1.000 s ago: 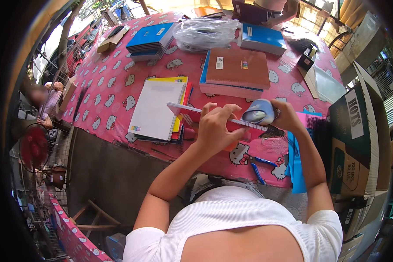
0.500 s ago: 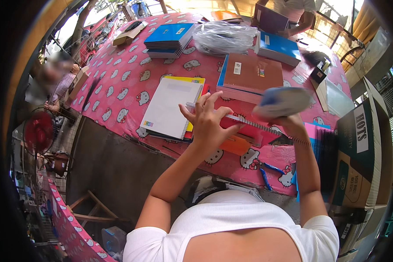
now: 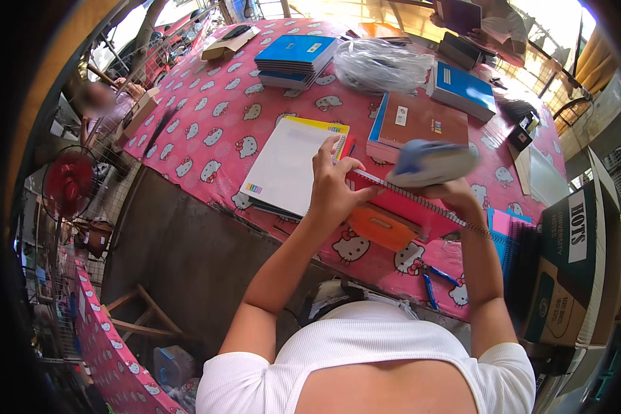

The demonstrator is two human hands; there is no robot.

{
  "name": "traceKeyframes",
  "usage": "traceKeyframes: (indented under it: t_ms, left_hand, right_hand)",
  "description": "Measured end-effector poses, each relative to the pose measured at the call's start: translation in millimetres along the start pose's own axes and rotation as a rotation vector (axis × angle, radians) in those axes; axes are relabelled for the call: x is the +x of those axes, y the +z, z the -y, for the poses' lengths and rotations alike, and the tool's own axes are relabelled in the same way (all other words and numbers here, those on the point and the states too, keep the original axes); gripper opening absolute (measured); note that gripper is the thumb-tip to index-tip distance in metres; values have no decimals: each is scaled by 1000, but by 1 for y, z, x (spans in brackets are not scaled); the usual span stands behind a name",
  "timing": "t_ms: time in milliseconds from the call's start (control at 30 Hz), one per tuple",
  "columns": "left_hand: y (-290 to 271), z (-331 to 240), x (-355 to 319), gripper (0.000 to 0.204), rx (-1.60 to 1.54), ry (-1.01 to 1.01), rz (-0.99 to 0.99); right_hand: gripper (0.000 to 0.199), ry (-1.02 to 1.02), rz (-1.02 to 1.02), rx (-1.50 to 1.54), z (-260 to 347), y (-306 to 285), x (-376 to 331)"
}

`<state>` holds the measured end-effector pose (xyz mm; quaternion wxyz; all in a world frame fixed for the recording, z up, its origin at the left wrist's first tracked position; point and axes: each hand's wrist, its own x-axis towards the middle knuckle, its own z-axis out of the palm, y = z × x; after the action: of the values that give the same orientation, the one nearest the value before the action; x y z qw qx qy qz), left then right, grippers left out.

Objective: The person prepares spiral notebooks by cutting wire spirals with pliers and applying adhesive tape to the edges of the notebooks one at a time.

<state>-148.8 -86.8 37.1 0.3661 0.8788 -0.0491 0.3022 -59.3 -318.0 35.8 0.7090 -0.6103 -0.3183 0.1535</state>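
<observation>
A pink-red notebook [image 3: 428, 214] is tilted up in front of me, with a dark wire coil [image 3: 421, 196] running along its top edge and trailing past my right wrist. My left hand [image 3: 338, 183] pinches the notebook's left end between thumb and fingers. At the coil's right part is my right hand [image 3: 452, 193], closed around a rounded blue-and-white object [image 3: 435, 162]. Blur hides what kind of object that is. Below the notebook lies an orange flat piece [image 3: 383, 228]. Blue-handled pliers [image 3: 431, 283] rest near the table's front edge.
White-covered spiral notebooks [image 3: 290, 165] lie left of my hands. Brown notebooks [image 3: 421, 121], blue notebooks [image 3: 297, 55] and clear plastic-wrapped coils [image 3: 379, 65] stand behind. A cardboard box [image 3: 566, 262] is close on the right. Across the table a person [image 3: 504, 31] holds a dark notebook.
My left hand has drawn in from spread fingers to a pinch on the notebook's left end. The notebook shows more of its pink-red face. My view has shifted slightly.
</observation>
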Motion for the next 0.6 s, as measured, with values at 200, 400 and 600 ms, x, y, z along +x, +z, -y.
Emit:
traceKeyframes:
  t_ms: [200,400,600]
  left_hand:
    - [-5,24,-1,60,-200,-210,14]
    - [-5,37,-7,55,-616,-354,-87]
    - [-4,49,-6,39,-763,-422,-38]
  right_hand:
    - [50,202,35,10,0,5,25]
    - [58,194,94,245,3,14,46]
    - [57,64,110,-356,-40,-1,77]
